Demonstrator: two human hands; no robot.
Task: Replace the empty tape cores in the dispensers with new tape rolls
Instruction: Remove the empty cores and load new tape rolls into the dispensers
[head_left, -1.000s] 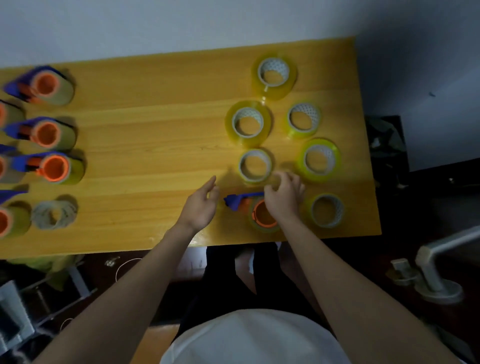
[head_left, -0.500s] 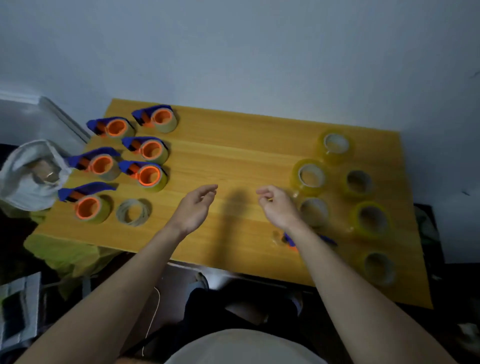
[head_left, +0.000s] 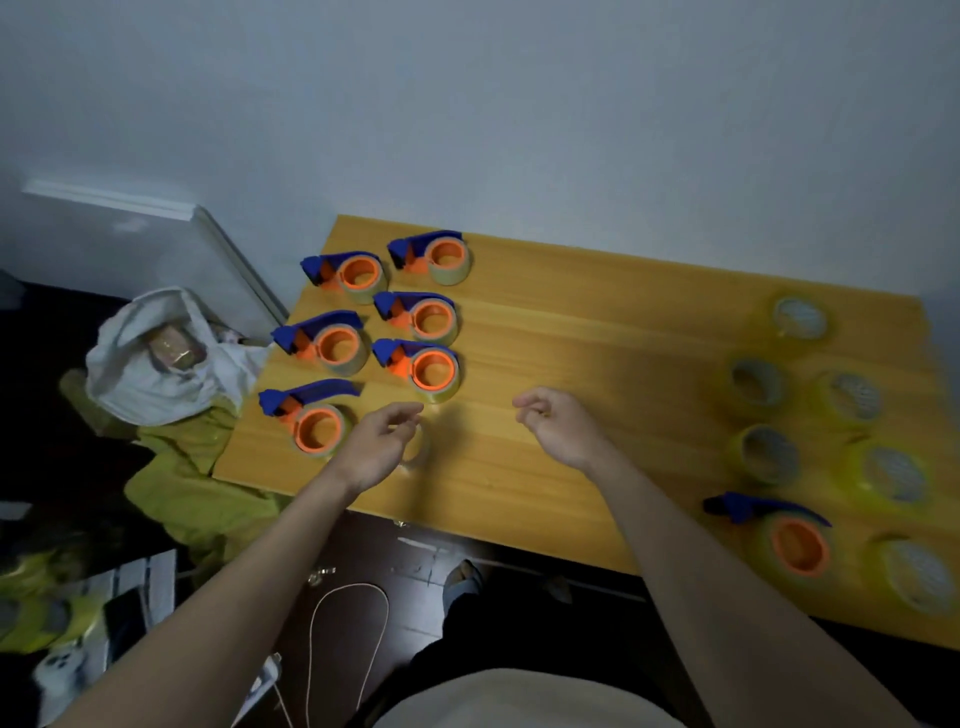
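Left hand (head_left: 382, 447) curled, empty, over loose empty core (head_left: 415, 447); right hand (head_left: 558, 426) loosely curled, holding nothing; next, likely grasping that core

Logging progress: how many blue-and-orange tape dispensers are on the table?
7: six clustered far left, one near right. None apparently hidden.

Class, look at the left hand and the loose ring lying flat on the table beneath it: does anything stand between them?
Nothing visible does. The left hand hovers directly over the empty tape core, partly hiding it. The nearest dispenser sits to its left, outside the path.
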